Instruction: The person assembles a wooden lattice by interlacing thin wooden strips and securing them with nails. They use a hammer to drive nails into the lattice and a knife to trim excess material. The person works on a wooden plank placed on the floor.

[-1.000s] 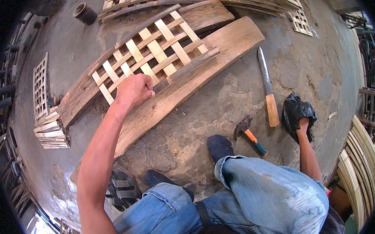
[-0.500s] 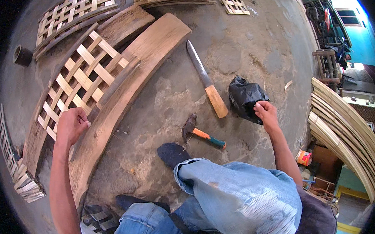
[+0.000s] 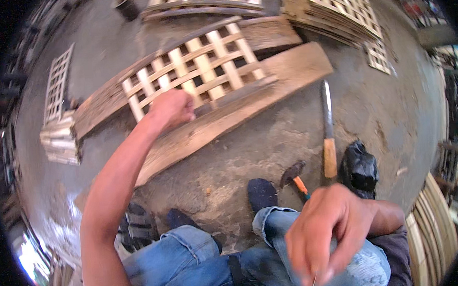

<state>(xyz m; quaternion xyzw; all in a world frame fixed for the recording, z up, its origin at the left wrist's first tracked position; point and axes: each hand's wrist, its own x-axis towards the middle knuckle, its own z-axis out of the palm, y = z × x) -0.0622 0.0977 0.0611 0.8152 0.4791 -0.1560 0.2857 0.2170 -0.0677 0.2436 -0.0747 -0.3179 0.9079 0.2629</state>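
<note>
My left hand is closed in a fist and rests on the near edge of a pale woven wooden lattice panel. The panel lies on long curved wooden planks on the ground. My right hand is raised close to the camera above my right knee, blurred, with its fingertips pinched on a thin nail-like piece. Beyond it on the ground are a black plastic bag, a hammer with an orange and green handle and a long knife with a wooden handle.
Stacks of finished lattice panels lie at the back right, and another panel at the left beside a bundle of slats. Curved wooden strips are piled at the right. A dark cup stands at the back.
My right hand has left the black bag and come up toward the camera with its fingertips pinched. My left fist has stayed on the lattice. The view has swung back to the left.
</note>
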